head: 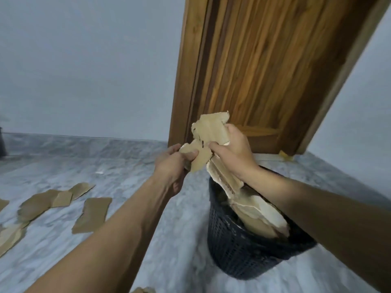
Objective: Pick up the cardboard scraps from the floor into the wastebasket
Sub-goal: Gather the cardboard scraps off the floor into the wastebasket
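Cardboard wad [211, 132] above wastebasket [239, 256]: light, stiff, jagged. Your left hand [171, 166] & right hand [234, 153] fingers both clamp it; grip flat faces, not torn edges.

Two bare forearms are seen, with no sleeves reaching into view. The left hand [171, 166] and right hand [234, 153] are ungloved. No rings, watch or bands are worn. Tendons are outlined along the left wrist.
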Tool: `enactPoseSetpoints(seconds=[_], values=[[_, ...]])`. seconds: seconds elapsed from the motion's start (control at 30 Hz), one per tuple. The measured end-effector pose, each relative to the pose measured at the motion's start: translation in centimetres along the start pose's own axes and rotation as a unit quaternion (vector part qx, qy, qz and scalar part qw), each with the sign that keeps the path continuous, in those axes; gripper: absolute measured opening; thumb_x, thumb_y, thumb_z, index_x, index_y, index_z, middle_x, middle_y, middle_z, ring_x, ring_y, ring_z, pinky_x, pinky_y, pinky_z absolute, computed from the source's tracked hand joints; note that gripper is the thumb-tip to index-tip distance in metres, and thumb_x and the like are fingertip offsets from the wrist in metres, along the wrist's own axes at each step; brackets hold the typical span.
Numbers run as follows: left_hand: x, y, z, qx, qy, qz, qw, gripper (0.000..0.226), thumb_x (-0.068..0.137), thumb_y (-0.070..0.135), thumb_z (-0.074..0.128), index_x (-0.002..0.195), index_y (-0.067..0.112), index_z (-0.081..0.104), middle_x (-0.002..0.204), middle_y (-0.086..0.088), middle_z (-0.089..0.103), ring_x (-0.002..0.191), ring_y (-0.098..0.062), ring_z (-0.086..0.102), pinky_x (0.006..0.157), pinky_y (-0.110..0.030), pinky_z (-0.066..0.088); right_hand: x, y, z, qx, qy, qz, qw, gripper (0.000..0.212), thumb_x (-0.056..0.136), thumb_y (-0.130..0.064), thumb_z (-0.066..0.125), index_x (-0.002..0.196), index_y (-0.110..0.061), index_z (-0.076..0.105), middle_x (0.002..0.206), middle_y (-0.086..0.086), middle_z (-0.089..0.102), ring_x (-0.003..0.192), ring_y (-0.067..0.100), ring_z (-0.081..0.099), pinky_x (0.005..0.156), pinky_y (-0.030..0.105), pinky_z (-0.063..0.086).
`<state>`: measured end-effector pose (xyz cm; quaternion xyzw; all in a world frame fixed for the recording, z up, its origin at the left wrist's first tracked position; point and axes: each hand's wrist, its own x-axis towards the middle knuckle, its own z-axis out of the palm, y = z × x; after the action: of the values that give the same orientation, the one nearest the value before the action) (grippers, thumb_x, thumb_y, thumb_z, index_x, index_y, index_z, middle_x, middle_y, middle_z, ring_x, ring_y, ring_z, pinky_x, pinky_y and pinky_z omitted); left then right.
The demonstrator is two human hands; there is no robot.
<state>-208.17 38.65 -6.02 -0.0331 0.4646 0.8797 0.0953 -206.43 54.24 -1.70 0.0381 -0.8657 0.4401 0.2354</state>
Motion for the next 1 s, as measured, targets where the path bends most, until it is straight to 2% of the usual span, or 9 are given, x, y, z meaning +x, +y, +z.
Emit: enactPoseSetpoints(seconds=[0.1, 0.23, 0.33, 0.4, 0.47, 0.6, 0.8, 0.9, 1.0], values=[[1.2, -3.4, 4.7, 0.094, -0.017, 0.004, 0.995, 0.058, 0.080, -0.010, 0.074, 0.132, 0.006, 0.052, 0.124, -0.017, 0.064, 0.106, -0.033, 0.067, 0.084, -0.040, 0.059, -1.3, 4.5, -4.9, -0.024, 0.050, 0.026, 0.998, 0.037, 0.084, -0.018, 0.078, 0.118, -0.021, 0.063, 0.101, -0.014, 0.071, 0.089, -0.004, 0.066, 0.074, 0.011, 0.049], [2.7, -8.1, 8.7, 0.196, -0.074, -0.042, 0.977, 0.034, 0.089, 0.001, 0.069, 0.119, 0.007, 0.055, 0.126, -0.005, 0.060, 0.097, -0.025, 0.062, 0.093, -0.037, 0.054, -3.8, 10.9, -9.1, -0.087, 0.074, 0.105, 0.988, 0.031, 0.091, -0.028, 0.072, 0.120, -0.021, 0.062, 0.104, -0.013, 0.069, 0.091, 0.002, 0.065, 0.076, 0.020, 0.048], [2.7, -10.5, 9.8, 0.364, -0.099, -0.003, 0.926, 0.012, 0.095, 0.012, 0.061, 0.107, 0.014, 0.061, 0.106, -0.009, 0.062, 0.086, -0.022, 0.060, 0.076, -0.024, 0.050, -4.9, 13.2, -11.4, -0.159, 0.008, 0.193, 0.968, 0.041, 0.096, -0.042, 0.061, 0.132, -0.023, 0.059, 0.109, -0.003, 0.065, 0.088, 0.016, 0.065, 0.075, 0.030, 0.047], [2.3, -11.4, 9.3, 0.502, -0.099, 0.102, 0.853, 0.043, 0.088, 0.016, 0.071, 0.130, 0.013, 0.063, 0.122, -0.006, 0.068, 0.112, -0.023, 0.063, 0.094, -0.024, 0.048, -5.2, 13.3, -12.2, -0.246, -0.051, 0.208, 0.945, 0.043, 0.099, -0.048, 0.053, 0.135, -0.024, 0.057, 0.110, 0.001, 0.068, 0.093, 0.020, 0.067, 0.076, 0.032, 0.051], [1.3, -11.1, 8.1, 0.543, -0.068, 0.192, 0.815, 0.045, 0.090, 0.017, 0.068, 0.135, 0.015, 0.062, 0.125, -0.005, 0.070, 0.118, -0.023, 0.064, 0.101, -0.032, 0.050, -5.2, 12.1, -11.9, -0.324, -0.088, 0.176, 0.926, 0.048, 0.103, -0.047, 0.045, 0.140, -0.019, 0.055, 0.119, 0.007, 0.070, 0.108, 0.026, 0.065, 0.087, 0.035, 0.051], [0.0, -9.6, 2.7, 0.543, -0.026, 0.269, 0.795, 0.031, 0.099, 0.024, 0.055, 0.126, 0.020, 0.068, 0.120, -0.002, 0.073, 0.112, -0.022, 0.067, 0.096, -0.034, 0.052, -5.8, 7.1, -7.6, -0.335, -0.096, 0.073, 0.934, 0.049, 0.105, -0.044, 0.044, 0.146, -0.018, 0.049, 0.140, 0.006, 0.057, 0.123, 0.025, 0.056, 0.094, 0.036, 0.046], [-1.5, -8.3, -11.3, 0.627, 0.062, 0.223, 0.744, 0.039, 0.103, 0.027, 0.046, 0.140, 0.021, 0.059, 0.136, -0.007, 0.065, 0.125, -0.028, 0.059, 0.100, -0.035, 0.045, -9.8, 2.0, 3.7, -0.208, -0.149, -0.164, 0.953, 0.044, 0.104, -0.027, 0.048, 0.147, -0.021, 0.044, 0.149, -0.004, 0.042, 0.127, 0.012, 0.047, 0.096, 0.030, 0.040], [-2.6, -8.0, -19.1, 0.664, 0.112, 0.172, 0.719, 0.041, 0.104, 0.017, 0.043, 0.143, 0.015, 0.055, 0.136, -0.014, 0.062, 0.125, -0.034, 0.055, 0.096, -0.036, 0.043, -13.1, 3.0, 10.3, -0.141, -0.181, -0.148, 0.962, 0.049, 0.105, -0.024, 0.047, 0.152, -0.020, 0.036, 0.156, 0.000, 0.033, 0.141, 0.018, 0.036, 0.107, 0.032, 0.039], [-3.8, -8.4, -26.9, 0.699, 0.155, 0.106, 0.690, 0.042, 0.103, 0.021, 0.046, 0.144, 0.015, 0.053, 0.139, -0.016, 0.059, 0.127, -0.039, 0.052, 0.096, -0.041, 0.044, -18.7, 5.7, 16.8, -0.138, -0.297, -0.025, 0.945, 0.067, 0.103, -0.045, 0.047, 0.160, -0.031, 0.015, 0.169, -0.003, 0.006, 0.154, 0.022, 0.016, 0.118, 0.042, 0.031]])
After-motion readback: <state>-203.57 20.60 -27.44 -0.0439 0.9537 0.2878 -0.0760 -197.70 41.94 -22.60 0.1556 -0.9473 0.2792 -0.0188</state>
